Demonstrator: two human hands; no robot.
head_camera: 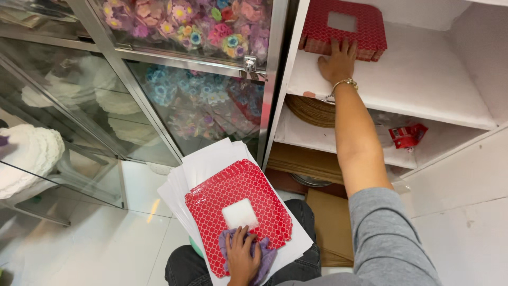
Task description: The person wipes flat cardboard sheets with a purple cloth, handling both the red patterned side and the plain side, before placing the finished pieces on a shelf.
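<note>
Our left hand [242,257] presses a purple cloth [263,253] flat onto the red patterned box blank [237,206] lying on our lap, fingers spread, closed on nothing. Our right hand [337,62] lies open-palmed against the stack of red blanks [346,29] on the white shelf [423,79], gripping none. We judge the wiping midway: white sheets [203,167] wait beneath. The shelf edge and the glass cabinet [159,95] crowd us; the floor leftward is freer.

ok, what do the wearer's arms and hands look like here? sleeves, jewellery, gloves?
Both hands are bare, no gloves. The right hand has a gold-coloured chain bracelet at the wrist; the forearm is uncovered, with a grey sleeve pushed up past the elbow. The left hand shows no jewellery; its sleeve is out of frame.
</note>
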